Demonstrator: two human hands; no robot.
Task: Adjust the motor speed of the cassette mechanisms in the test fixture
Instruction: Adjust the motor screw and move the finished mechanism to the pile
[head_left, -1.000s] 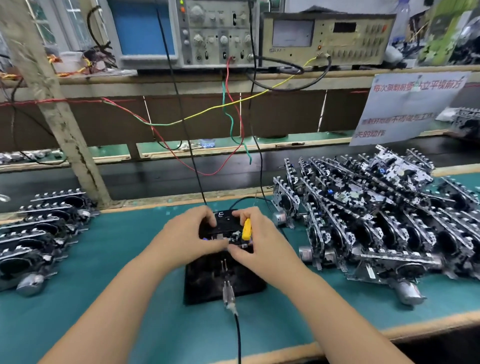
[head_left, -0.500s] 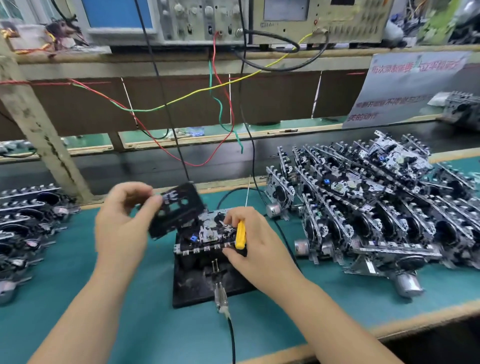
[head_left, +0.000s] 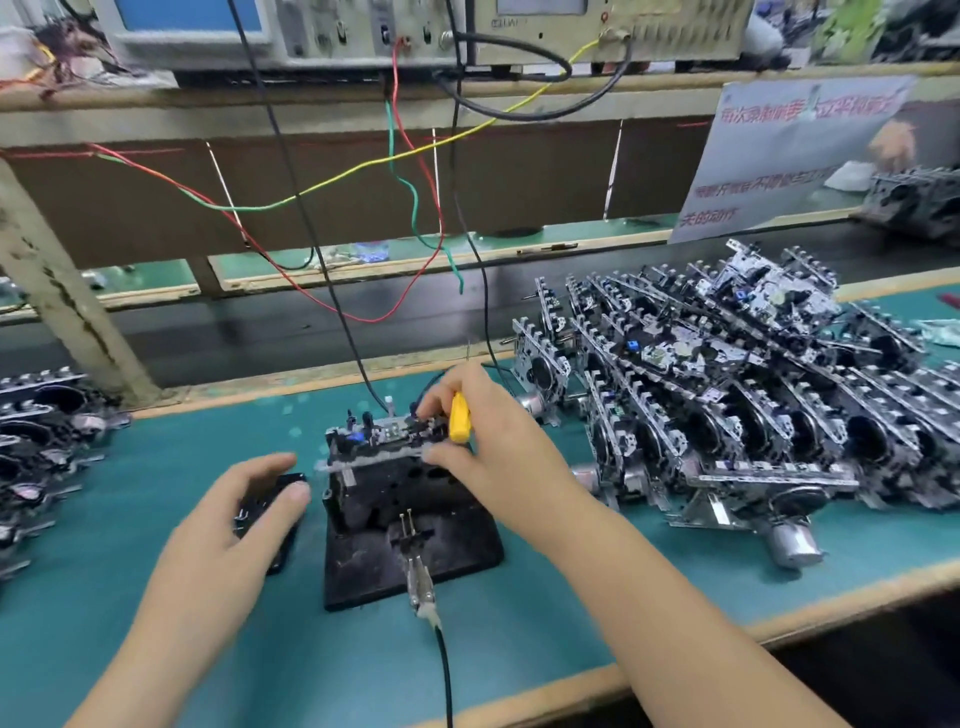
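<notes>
Head view | left hand (head_left: 223, 525) laid on black cassette (head_left: 270, 512) on green mat (head_left: 156, 649), left of test fixture (head_left: 410, 525) | right hand (head_left: 498, 452) pinching yellow screwdriver (head_left: 459, 423) and cassette mechanism (head_left: 387, 441) atop fixture

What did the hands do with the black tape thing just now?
The left hand lifted the black cassette off the cassette mechanism in the test fixture, carried it leftward and brought it down to the green mat, fingers resting over it. The right hand stayed at the mechanism, holding the yellow screwdriver. The fixture and the piles of mechanisms did not move.
</notes>
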